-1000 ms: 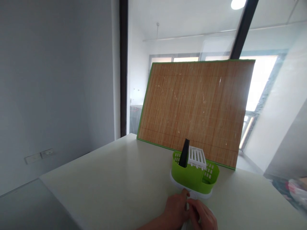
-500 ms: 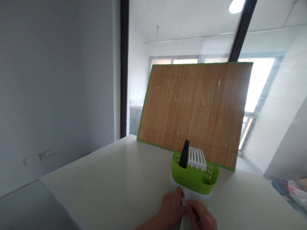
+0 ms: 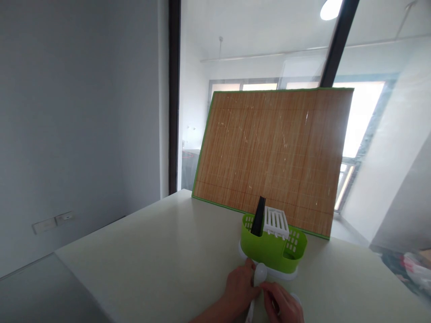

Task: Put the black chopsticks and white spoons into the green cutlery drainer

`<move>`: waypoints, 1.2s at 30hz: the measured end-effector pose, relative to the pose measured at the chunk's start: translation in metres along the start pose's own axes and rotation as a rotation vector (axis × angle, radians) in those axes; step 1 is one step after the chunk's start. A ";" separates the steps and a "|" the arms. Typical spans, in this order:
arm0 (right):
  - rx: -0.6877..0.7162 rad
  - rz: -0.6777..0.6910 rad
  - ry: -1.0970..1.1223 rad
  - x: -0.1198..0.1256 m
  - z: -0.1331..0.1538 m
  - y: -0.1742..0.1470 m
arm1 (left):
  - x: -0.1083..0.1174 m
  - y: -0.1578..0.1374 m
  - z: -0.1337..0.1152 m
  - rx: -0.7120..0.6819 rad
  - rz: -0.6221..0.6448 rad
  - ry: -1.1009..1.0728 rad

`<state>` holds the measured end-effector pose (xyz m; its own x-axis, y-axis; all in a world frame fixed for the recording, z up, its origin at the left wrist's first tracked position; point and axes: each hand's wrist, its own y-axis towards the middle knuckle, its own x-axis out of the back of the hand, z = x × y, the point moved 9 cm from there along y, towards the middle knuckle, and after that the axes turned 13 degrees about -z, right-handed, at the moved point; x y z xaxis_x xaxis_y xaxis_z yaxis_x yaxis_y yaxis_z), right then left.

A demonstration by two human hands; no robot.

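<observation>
A white spoon (image 3: pixel 260 272) is between my hands, its bowl pointing away from me and its handle running down toward the bottom edge. My left hand (image 3: pixel 238 289) is closed around the spoon from the left. My right hand (image 3: pixel 284 304) has its fingers pinched together at the spoon's neck; whether they grip it or only touch it is hard to see. Just beyond stands a green plastic caddy (image 3: pixel 269 251) on a white base. It holds a black strip-like piece (image 3: pixel 258 217) standing tilted and a white slatted rack (image 3: pixel 276 222).
The white table (image 3: pixel 161 255) carries everything. Behind the caddy a brown bamboo mat (image 3: pixel 269 148) with green edging leans against a glass partition with a dark frame (image 3: pixel 173 98). Part of a white rounded object (image 3: pixel 296 297) shows behind my right hand.
The spoon has turned so that its rounded bowl shows more clearly, and its handle end has shifted left. My hands stay almost in the same place; the caddy has not moved.
</observation>
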<state>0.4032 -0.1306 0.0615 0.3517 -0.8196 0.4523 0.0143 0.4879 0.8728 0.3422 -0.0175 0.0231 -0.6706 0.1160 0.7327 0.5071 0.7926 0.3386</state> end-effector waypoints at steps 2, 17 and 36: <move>0.003 0.005 0.001 0.000 0.000 0.000 | 0.000 0.002 0.004 0.013 -0.003 0.020; -0.295 -0.016 -0.092 -0.012 -0.018 -0.016 | 0.049 0.004 -0.026 -0.089 -0.263 -0.564; -0.164 0.192 -0.154 -0.033 -0.022 -0.023 | 0.057 -0.013 -0.042 -0.220 -0.271 -0.464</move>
<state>0.4115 -0.1084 0.0221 0.2161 -0.7374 0.6400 0.1167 0.6703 0.7329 0.3206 -0.0468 0.0851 -0.9342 0.2157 0.2842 0.3514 0.6936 0.6288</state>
